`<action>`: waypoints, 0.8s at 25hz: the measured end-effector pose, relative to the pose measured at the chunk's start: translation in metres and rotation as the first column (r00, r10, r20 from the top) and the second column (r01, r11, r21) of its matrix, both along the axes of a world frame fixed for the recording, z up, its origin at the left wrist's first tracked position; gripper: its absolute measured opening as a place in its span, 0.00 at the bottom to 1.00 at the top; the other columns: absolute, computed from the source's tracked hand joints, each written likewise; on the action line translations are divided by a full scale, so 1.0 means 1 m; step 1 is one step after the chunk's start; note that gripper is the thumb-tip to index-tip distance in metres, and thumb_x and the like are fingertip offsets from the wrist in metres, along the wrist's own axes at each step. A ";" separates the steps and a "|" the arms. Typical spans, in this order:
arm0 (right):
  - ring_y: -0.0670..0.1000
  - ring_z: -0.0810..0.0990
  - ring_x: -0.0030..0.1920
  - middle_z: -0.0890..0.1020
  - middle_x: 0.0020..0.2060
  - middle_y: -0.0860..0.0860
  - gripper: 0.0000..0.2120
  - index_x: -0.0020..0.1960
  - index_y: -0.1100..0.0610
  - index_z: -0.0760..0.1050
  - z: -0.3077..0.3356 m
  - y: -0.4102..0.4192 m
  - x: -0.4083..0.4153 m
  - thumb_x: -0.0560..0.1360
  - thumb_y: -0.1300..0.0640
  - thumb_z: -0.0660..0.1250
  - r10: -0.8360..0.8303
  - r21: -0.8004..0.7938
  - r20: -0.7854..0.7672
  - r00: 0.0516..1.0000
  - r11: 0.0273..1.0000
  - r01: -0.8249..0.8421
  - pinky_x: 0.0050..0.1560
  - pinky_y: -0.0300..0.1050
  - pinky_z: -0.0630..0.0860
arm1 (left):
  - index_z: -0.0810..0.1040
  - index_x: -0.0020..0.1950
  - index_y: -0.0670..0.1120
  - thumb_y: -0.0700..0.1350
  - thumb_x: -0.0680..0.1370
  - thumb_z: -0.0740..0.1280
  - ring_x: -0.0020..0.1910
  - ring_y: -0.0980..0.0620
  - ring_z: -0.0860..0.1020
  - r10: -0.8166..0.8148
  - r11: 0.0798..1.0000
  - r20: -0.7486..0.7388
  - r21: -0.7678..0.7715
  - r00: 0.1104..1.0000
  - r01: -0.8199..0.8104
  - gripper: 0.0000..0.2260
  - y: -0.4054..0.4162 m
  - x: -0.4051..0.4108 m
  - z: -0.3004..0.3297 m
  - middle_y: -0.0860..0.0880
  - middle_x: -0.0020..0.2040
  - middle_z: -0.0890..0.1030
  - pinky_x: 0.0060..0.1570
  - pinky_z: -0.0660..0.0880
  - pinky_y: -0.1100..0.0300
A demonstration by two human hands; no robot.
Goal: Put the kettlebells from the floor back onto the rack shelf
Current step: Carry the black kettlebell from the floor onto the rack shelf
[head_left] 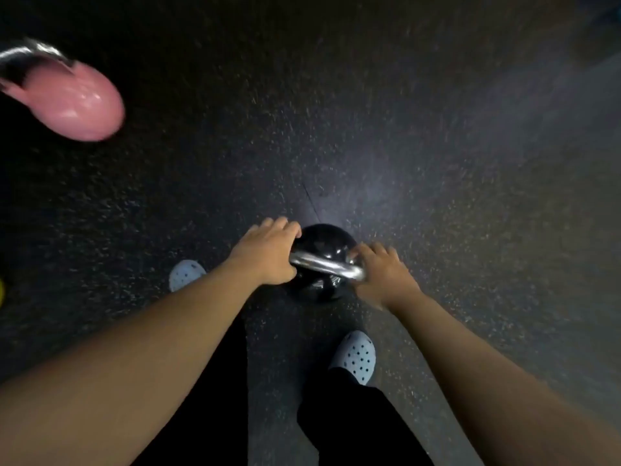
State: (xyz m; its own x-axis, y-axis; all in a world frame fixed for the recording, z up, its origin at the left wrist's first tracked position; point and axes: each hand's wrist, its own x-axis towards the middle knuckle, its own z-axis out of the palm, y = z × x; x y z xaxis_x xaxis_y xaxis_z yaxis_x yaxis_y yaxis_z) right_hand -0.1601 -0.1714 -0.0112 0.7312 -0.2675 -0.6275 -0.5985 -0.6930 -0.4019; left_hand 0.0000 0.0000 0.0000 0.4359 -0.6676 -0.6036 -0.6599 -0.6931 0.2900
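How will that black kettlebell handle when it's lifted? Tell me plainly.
Probably heavy for its size: both the left hand and right hand grip the black kettlebell. Its chrome handle looks smooth and shiny, so it may slip in a loose grip. The round, glossy body could swing from the handle and perhaps roll if set down tilted.

Black kettlebell [324, 242]: glossy black body, bright silver handle. Pink kettlebell [75, 102]: glossy pink body, silver and black handle, blurred. Floor [437, 146]: dark grey with fine pale speckles. Clogs [357, 356]: pale blue-white, dotted with dark holes. Trousers [349, 425]: plain black.
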 end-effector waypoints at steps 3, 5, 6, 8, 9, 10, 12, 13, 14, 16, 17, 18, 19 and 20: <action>0.60 0.70 0.61 0.73 0.60 0.55 0.23 0.64 0.53 0.71 -0.058 0.008 0.005 0.72 0.49 0.69 0.074 -0.070 -0.051 0.996 0.995 -0.077 0.59 0.57 0.73 | 0.74 0.53 0.53 0.51 0.69 0.72 0.56 0.48 0.72 -0.096 0.995 -0.103 0.012 0.990 0.097 0.15 -0.008 -0.001 -0.062 0.51 0.54 0.73 0.54 0.71 0.52; 0.57 0.77 0.53 0.79 0.53 0.54 0.15 0.57 0.54 0.77 -0.073 0.009 0.010 0.72 0.52 0.71 0.034 -0.017 -0.047 0.998 0.999 -0.035 0.49 0.48 0.75 | 0.72 0.38 0.54 0.49 0.71 0.71 0.47 0.50 0.75 -0.039 0.999 -0.216 -0.001 0.976 0.040 0.09 -0.010 0.001 -0.083 0.52 0.45 0.74 0.43 0.71 0.55; 0.54 0.79 0.47 0.81 0.48 0.53 0.12 0.53 0.54 0.78 -0.073 0.009 0.011 0.71 0.54 0.72 0.027 0.001 -0.040 0.999 1.000 -0.027 0.44 0.43 0.73 | 0.71 0.35 0.53 0.47 0.71 0.71 0.42 0.50 0.76 -0.026 1.000 -0.267 -0.024 0.963 0.020 0.10 -0.009 0.002 -0.086 0.51 0.42 0.75 0.38 0.70 0.56; 0.50 0.79 0.40 0.82 0.42 0.51 0.08 0.49 0.55 0.79 -0.056 0.009 0.019 0.71 0.57 0.73 0.025 0.031 -0.040 0.999 0.999 -0.024 0.39 0.40 0.72 | 0.72 0.33 0.52 0.44 0.70 0.71 0.37 0.50 0.77 -0.011 0.999 -0.322 -0.045 0.947 -0.003 0.10 -0.006 0.012 -0.076 0.51 0.38 0.77 0.33 0.67 0.58; 0.50 0.79 0.38 0.81 0.40 0.51 0.06 0.47 0.55 0.79 -0.046 0.008 0.025 0.71 0.58 0.72 0.020 0.041 -0.028 0.999 0.999 -0.019 0.36 0.39 0.73 | 0.72 0.33 0.52 0.44 0.70 0.71 0.34 0.51 0.77 0.015 0.999 -0.339 -0.039 0.941 -0.030 0.10 -0.004 0.019 -0.068 0.51 0.36 0.77 0.32 0.66 0.59; 0.49 0.79 0.36 0.81 0.38 0.50 0.04 0.44 0.55 0.79 -0.034 0.007 0.032 0.71 0.59 0.72 0.020 0.052 -0.012 1.000 0.998 -0.019 0.34 0.37 0.74 | 0.72 0.32 0.52 0.44 0.70 0.71 0.32 0.52 0.76 0.035 0.997 -0.360 -0.051 0.932 -0.057 0.10 -0.003 0.025 -0.059 0.52 0.34 0.77 0.30 0.66 0.60; 0.47 0.78 0.31 0.79 0.32 0.48 0.06 0.38 0.51 0.75 -0.004 0.006 0.055 0.70 0.59 0.71 0.021 0.087 0.010 1.000 0.996 -0.022 0.28 0.32 0.72 | 0.72 0.30 0.52 0.45 0.69 0.71 0.27 0.55 0.75 0.064 0.992 -0.400 -0.071 0.914 -0.101 0.11 0.002 0.046 -0.031 0.53 0.29 0.76 0.28 0.65 0.62; 0.45 0.76 0.28 0.79 0.30 0.47 0.07 0.36 0.50 0.74 0.014 0.006 0.070 0.69 0.59 0.71 0.013 0.104 0.018 1.000 0.995 -0.014 0.26 0.32 0.71 | 0.72 0.29 0.52 0.45 0.69 0.71 0.25 0.57 0.73 0.083 0.988 -0.411 -0.084 0.908 -0.129 0.11 0.005 0.060 -0.014 0.53 0.27 0.75 0.27 0.65 0.63; 0.45 0.75 0.26 0.79 0.29 0.48 0.07 0.35 0.50 0.74 0.034 0.005 0.088 0.67 0.58 0.71 -0.005 0.112 0.039 0.999 0.994 0.001 0.25 0.32 0.70 | 0.71 0.28 0.52 0.45 0.68 0.71 0.24 0.59 0.72 0.100 0.982 -0.419 -0.106 0.902 -0.158 0.11 0.007 0.076 0.005 0.54 0.26 0.74 0.25 0.64 0.63; 0.48 0.76 0.25 0.79 0.27 0.51 0.05 0.33 0.54 0.77 0.072 0.004 0.129 0.65 0.56 0.72 -0.038 0.108 0.112 0.993 0.994 0.026 0.23 0.35 0.69 | 0.70 0.27 0.52 0.45 0.67 0.71 0.21 0.60 0.70 0.116 0.965 -0.421 -0.166 0.899 -0.203 0.12 0.010 0.112 0.045 0.54 0.24 0.73 0.24 0.64 0.63; 0.51 0.76 0.25 0.80 0.26 0.53 0.05 0.34 0.56 0.78 0.090 0.005 0.152 0.64 0.56 0.72 -0.039 0.100 0.150 0.988 0.995 0.024 0.23 0.37 0.69 | 0.70 0.26 0.52 0.45 0.67 0.70 0.21 0.59 0.70 0.123 0.956 -0.419 -0.192 0.900 -0.220 0.12 0.012 0.133 0.063 0.54 0.24 0.72 0.24 0.65 0.62; 0.53 0.77 0.25 0.80 0.26 0.54 0.05 0.34 0.57 0.79 0.108 0.006 0.178 0.64 0.56 0.72 -0.039 0.094 0.177 0.983 0.995 0.022 0.24 0.41 0.71 | 0.69 0.26 0.51 0.45 0.67 0.70 0.22 0.57 0.70 0.126 0.948 -0.408 -0.220 0.904 -0.231 0.13 0.015 0.155 0.081 0.54 0.23 0.71 0.24 0.67 0.58; 0.54 0.77 0.26 0.80 0.26 0.55 0.05 0.34 0.58 0.79 0.124 0.008 0.204 0.63 0.56 0.72 -0.036 0.084 0.203 0.979 0.996 0.019 0.25 0.44 0.72 | 0.69 0.26 0.51 0.45 0.67 0.69 0.22 0.56 0.70 0.127 0.939 -0.393 -0.247 0.911 -0.238 0.13 0.017 0.178 0.098 0.54 0.23 0.71 0.26 0.71 0.55; 0.54 0.77 0.26 0.80 0.26 0.55 0.05 0.34 0.59 0.79 0.139 0.011 0.230 0.63 0.57 0.72 -0.029 0.067 0.231 0.972 0.998 0.014 0.25 0.44 0.72 | 0.68 0.26 0.51 0.46 0.67 0.69 0.22 0.55 0.71 0.132 0.931 -0.373 -0.271 0.918 -0.244 0.13 0.020 0.201 0.113 0.54 0.23 0.71 0.29 0.74 0.52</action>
